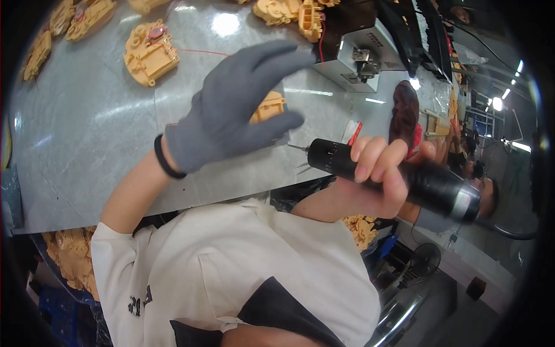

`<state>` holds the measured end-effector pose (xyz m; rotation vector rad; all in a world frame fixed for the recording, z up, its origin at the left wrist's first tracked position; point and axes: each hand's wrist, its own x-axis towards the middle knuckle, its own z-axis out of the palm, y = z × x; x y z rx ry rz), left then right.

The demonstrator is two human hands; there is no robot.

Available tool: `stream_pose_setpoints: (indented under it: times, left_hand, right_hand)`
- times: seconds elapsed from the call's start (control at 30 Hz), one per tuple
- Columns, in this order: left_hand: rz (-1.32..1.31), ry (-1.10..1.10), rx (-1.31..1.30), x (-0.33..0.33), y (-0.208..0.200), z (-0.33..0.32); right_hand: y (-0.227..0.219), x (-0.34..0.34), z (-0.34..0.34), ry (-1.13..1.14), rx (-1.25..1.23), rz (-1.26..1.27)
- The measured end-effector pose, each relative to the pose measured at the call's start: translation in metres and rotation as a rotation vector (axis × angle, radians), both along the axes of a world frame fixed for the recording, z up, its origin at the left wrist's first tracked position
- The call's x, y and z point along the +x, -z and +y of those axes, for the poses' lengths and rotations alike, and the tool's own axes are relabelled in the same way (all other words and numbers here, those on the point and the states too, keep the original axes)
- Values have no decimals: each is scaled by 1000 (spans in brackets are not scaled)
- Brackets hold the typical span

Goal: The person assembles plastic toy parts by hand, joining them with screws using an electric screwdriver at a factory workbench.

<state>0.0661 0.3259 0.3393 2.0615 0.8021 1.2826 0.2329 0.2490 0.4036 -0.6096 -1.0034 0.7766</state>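
Observation:
My left hand (231, 107), in a grey knitted glove, hovers over the table with its fingers stretched out and its thumb apart. Behind it, partly hidden, a yellow plastic housing (272, 106) shows between thumb and fingers. I cannot tell whether the glove touches it. My bare right hand (378, 173) is wrapped round a black electric screwdriver (332, 157). The tool lies nearly level, its thin bit pointing left toward the gloved thumb, and a cable leaves its rear end. Farther left, another yellow housing (149, 55) with a small round red-rimmed part and a red wire lies apart from both hands.
A box-shaped machine (361, 55) with a metal fixture stands at the far right of the grey table (75, 139). More yellow housings (277, 11) lie along the far edge. A dark reddish-brown object (404, 110) sits beyond the screwdriver. Yellow parts (72, 257) fill a container below the table.

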Motion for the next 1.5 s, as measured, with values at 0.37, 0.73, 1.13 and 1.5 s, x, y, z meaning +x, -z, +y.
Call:
stream_pose_setpoints:
  times: [0.37, 0.73, 1.13, 1.5]
  left_hand:
    - [527, 76, -152, 114, 16, 90]
    - [621, 91, -169, 120, 8, 86]
    - [63, 140, -80, -7, -23, 25]
    - [532, -191, 20, -12, 12, -51]
  right_hand:
    - [1, 38, -4, 56, 33, 39]
    - [0, 22, 0, -72, -9, 32]
    - [4, 6, 3, -127, -7, -28]
    - [17, -13, 13, -181, -42, -83]
